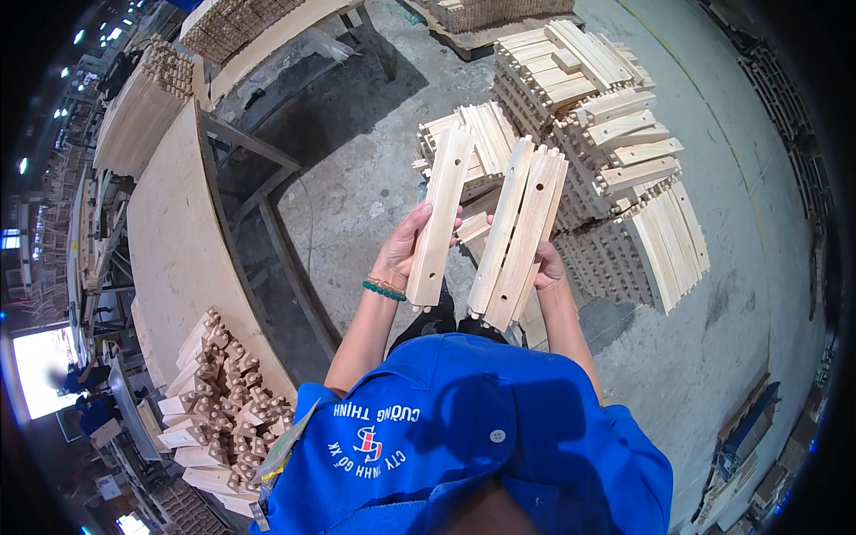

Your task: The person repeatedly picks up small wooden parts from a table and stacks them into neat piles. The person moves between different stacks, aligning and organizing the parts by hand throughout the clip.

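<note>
Above the floor (731, 330) and in front of a blue shirt (446, 392), one slat (440, 218) of pale wood is gripped by the left hand (406, 241), tilted, its face showing two round holes. Just right of it, and apart, the right hand (550, 267) grasps a bundle (530, 236) of slats laid side by side. A bracelet (385, 288) circles the left wrist. Beyond the bundle, stacks (669, 245) of similar pieces stand on the floor. Leftward, a table (165, 241) has a heap (218, 410) at its near end and a neater pile (138, 129) at its far end.
</note>
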